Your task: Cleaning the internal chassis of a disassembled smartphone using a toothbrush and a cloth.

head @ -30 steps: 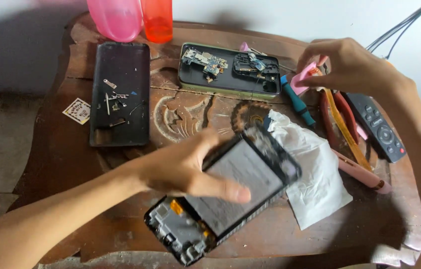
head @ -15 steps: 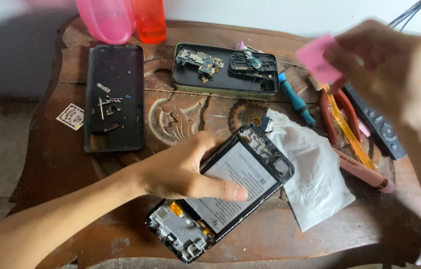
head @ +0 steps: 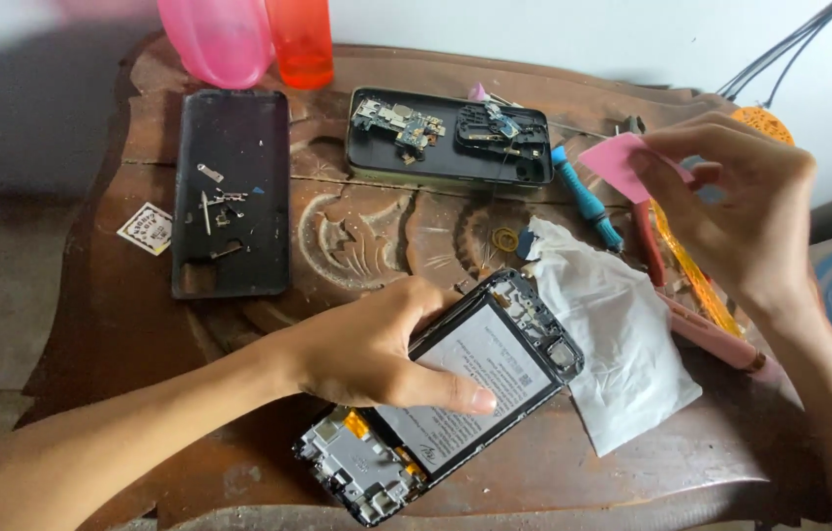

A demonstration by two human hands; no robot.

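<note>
Compared with half a second before, the right hand has come lower and closer to the middle, and it still pinches the small pink card between thumb and fingertips. The left hand has not moved.

The opened phone lies slanted on the near part of the carved wooden table, its back off, the pale battery showing, with bare circuit parts at its near end. Its far corner is touching a white cloth.

The left hand rests flat on the phone's left edge, fingers together, thumb pressed across the battery. The right hand hovers above the table, palm turned inward, beside a blue screwdriver.
</note>
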